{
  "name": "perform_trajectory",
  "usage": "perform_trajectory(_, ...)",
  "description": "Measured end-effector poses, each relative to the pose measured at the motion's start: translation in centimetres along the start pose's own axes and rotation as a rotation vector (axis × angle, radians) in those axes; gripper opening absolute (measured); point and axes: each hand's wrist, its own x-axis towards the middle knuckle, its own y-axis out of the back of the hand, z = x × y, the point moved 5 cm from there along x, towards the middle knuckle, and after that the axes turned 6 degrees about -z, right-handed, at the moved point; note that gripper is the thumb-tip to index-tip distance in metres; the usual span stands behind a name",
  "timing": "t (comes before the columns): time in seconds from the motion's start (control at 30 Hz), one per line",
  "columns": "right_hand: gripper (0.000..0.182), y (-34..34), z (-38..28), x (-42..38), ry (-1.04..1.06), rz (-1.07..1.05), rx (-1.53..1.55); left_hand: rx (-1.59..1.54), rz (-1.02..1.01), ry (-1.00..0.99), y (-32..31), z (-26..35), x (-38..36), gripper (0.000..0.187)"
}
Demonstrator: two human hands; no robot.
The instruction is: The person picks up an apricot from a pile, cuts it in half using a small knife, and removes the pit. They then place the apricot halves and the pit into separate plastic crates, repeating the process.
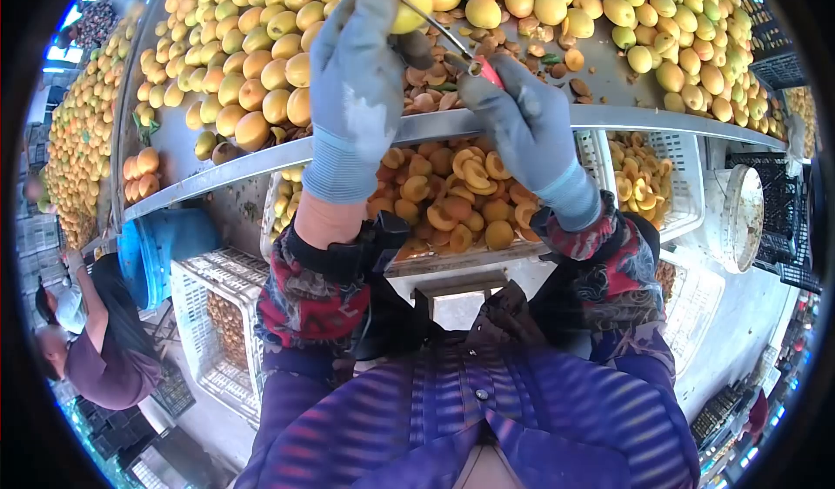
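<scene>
My left hand (355,89), in a grey-blue work glove, is closed around a yellow apricot (407,0) at the top of the view. My gloved right hand (529,122) grips a small knife (490,72) by its red handle. The thin metal blade points up and left, its tip right at the apricot. Beneath both hands, apricot halves (474,176) fill a crate below the table edge. Loose pits and scraps (426,97) lie on the metal table (261,169) just behind my hands.
Heaps of whole apricots (235,63) cover the table left and right. A raised metal rim (439,123) runs along its front. Blue barrel (174,250) and white crate of pits (217,315) stand lower left. Another person (109,341) works at far left. A white bucket (739,219) stands right.
</scene>
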Motion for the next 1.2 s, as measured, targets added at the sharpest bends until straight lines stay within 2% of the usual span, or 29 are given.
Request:
perform_trajectory(0.07,0.025,0.8,-0.3,-0.2,0.043,-0.028,0.042,0.173,0.002,-0.028,1.6,0.1,0.5,0.043)
perform_trajectory(0.17,0.027,2.8,-0.7,0.2,-0.173,0.076,0.628,0.144,-0.017,-0.093,0.9,0.2,0.6,0.037)
perform_trajectory(0.2,0.025,3.1,-1.1,0.7,-0.144,0.082,0.558,0.313,-0.056,-0.091,-0.7,1.2,-0.3,0.04)
perform_trajectory(0.23,0.024,3.2,-1.4,1.0,-0.113,0.094,0.486,0.218,-0.107,-0.106,-1.5,0.0,-0.5,0.044)
perform_trajectory(0.3,0.026,2.1,-0.8,0.9,0.06,0.146,0.541,0.659,-0.274,-0.322,-3.4,0.2,-1.7,0.045)
perform_trajectory(0.33,0.032,2.1,-1.6,0.8,-0.088,0.076,0.484,0.655,-0.282,-0.341,-3.9,0.1,-1.9,0.045)
perform_trajectory(0.43,0.03,1.9,-1.9,0.9,-0.109,0.083,0.68,0.523,-0.296,-0.431,-5.1,0.1,-2.4,0.044)
perform_trajectory(0.53,0.028,1.6,-1.3,0.8,-0.016,0.149,0.562,0.222,-0.175,-0.053,-4.7,-1.8,-3.1,0.041)
perform_trajectory(0.67,0.027,2.2,-1.9,0.6,0.024,0.146,0.402,0.154,-0.184,0.042,-5.0,-1.4,-3.1,0.042)
perform_trajectory(0.73,0.025,2.2,-1.9,0.5,0.111,0.119,0.281,0.039,-0.203,0.281,-4.6,-2.5,-3.3,0.043)
perform_trajectory(0.77,0.025,2.1,-1.7,0.5,0.111,0.116,0.281,0.038,-0.2,0.279,-4.6,-2.2,-3.3,0.043)
perform_trajectory(0.83,0.023,1.9,-1.3,0.6,0.091,0.122,0.323,-0.364,0.095,0.742,-4.2,-3.1,-4.1,0.045)
perform_trajectory(0.87,0.023,2.5,-1.7,0.6,0.095,0.119,0.322,-0.417,-0.058,0.684,-4.3,-2.8,-3.7,0.044)
perform_trajectory(0.93,0.044,3.0,-0.6,0.1,-0.336,-0.046,0.683,-0.469,-0.127,0.634,-3.7,-3.1,-3.6,0.041)
perform_trajectory(0.97,0.044,3.1,-0.6,0.0,-0.333,-0.051,0.683,-0.518,-0.194,0.588,-3.6,-3.1,-3.6,0.037)
perform_trajectory(1.03,0.033,3.0,-1.1,-0.1,-0.185,-0.097,0.707,-0.531,-0.186,0.524,-2.9,-3.1,-3.6,0.038)
perform_trajectory(1.07,0.033,3.2,-1.2,-0.4,-0.182,-0.208,0.618,-0.546,-0.185,0.461,-2.6,-2.8,-3.4,0.039)
perform_trajectory(1.1,0.033,3.1,-1.3,-0.5,-0.177,-0.212,0.62,-0.542,-0.183,0.457,-2.5,-2.7,-3.3,0.039)
perform_trajectory(1.17,0.031,3.0,-1.9,-0.5,-0.056,-0.22,0.451,-0.514,0.002,0.493,-1.6,-2.7,-3.2,0.042)
perform_trajectory(1.2,0.027,2.6,-1.4,-0.2,-0.012,-0.159,0.485,-0.553,-0.094,0.465,-1.7,-2.6,-3.0,0.043)
